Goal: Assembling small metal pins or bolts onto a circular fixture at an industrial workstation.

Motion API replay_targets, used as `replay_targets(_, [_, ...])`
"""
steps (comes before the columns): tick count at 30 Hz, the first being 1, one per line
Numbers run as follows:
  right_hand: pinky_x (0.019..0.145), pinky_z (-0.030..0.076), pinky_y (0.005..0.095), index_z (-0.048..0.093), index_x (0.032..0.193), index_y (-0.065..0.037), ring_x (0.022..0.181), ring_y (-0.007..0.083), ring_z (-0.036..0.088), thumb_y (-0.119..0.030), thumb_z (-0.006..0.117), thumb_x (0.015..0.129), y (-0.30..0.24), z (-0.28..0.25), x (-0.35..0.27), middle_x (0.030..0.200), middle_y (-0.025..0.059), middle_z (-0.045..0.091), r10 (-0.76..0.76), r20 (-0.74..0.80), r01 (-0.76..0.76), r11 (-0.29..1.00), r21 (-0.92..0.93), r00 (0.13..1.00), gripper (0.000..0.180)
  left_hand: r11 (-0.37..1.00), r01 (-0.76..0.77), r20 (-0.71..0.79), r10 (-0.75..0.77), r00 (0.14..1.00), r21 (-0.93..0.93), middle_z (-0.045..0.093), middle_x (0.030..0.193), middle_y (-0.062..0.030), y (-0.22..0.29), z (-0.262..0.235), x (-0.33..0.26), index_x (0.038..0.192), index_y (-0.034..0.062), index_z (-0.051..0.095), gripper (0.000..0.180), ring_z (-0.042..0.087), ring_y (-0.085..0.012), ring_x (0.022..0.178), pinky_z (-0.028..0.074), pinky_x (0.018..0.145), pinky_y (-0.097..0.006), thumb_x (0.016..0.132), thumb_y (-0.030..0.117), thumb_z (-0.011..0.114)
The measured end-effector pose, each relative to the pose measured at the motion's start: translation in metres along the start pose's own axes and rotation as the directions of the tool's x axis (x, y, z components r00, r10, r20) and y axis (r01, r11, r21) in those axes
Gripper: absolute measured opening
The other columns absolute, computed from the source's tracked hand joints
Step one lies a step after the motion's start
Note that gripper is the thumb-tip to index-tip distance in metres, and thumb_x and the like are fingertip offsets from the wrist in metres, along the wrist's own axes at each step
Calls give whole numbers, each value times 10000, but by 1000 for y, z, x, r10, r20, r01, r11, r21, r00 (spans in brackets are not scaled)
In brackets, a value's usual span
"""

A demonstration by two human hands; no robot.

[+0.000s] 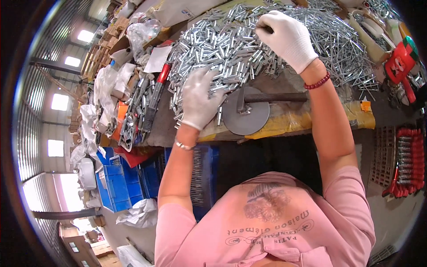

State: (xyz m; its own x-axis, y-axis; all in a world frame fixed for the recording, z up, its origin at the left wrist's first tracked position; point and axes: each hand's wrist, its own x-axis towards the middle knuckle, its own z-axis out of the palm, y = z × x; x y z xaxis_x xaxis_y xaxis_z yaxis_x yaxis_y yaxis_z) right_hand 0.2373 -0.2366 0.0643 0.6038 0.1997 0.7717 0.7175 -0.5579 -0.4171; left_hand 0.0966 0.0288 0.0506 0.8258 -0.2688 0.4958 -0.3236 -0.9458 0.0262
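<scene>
A white knitted glove covers my left hand [200, 100], whose fingers are spread and slightly blurred at the near left edge of a big heap of short silvery metal rods [213, 44]. Above the heap, farther right, my gloved right hand [287, 39] is closed with its fingers curled; whatever it may hold is hidden. Between the hands, at the bench's front edge, lies a round grey metal disc [251, 122] with a small upright metal piece [241, 101] on it. A dark bar [282, 96] runs rightward from there.
Left of the heap are a red-and-black tool [163, 73], loose metal parts and plastic bags [104, 84]. Blue bins [116, 189] stand below. Yellow tape [289, 122] covers the bench edge. At right are a red-and-green item [400, 64] and a rack of red-handled tools [407, 162].
</scene>
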Motion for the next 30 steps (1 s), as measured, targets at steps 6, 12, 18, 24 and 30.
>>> replay_targets(6, [762,586,418,736,939,-96,874,319,717,-223,699,937,2,16,-6,943,81,709,-20,76,24,998,-56,997,132,989,-130,127,139,982,-75,719,1092,-124,-4,27,10,1144,107,697,283,644,-357,1136,499,1010,-488,868,156,741])
replay_targets(12, [777,589,401,756,948,-106,882,316,723,-241,711,940,3,12,-6,958,79,721,43,46,-40,997,-72,998,142,994,-100,56,98,994,32,713,957,-101,-26,21,1,962,114,705,150,669,-328,991,511,879,-485,859,218,735])
replay_targets(18, [783,587,402,747,946,-90,888,318,724,-247,720,940,6,-15,-13,971,86,716,35,86,-24,991,-128,996,160,993,-99,55,96,994,64,702,876,-88,-48,3,-32,889,125,709,105,673,-328,894,520,835,-480,899,230,714])
replay_targets(24, [772,584,413,739,941,-92,886,322,716,-205,737,915,-5,-64,-81,958,89,687,118,366,-17,963,-267,923,115,999,-22,-27,23,999,37,700,884,-106,-69,-10,-54,992,86,750,226,671,-353,885,524,864,-502,947,306,732])
replay_targets(30, [780,581,411,753,1095,-101,914,329,721,-222,745,928,-9,-81,-108,1021,97,692,229,319,-103,925,-365,920,207,984,53,-211,-89,974,-172,726,1084,-183,-50,-33,-66,1146,45,740,439,670,-412,1080,518,971,-496,1015,459,680])
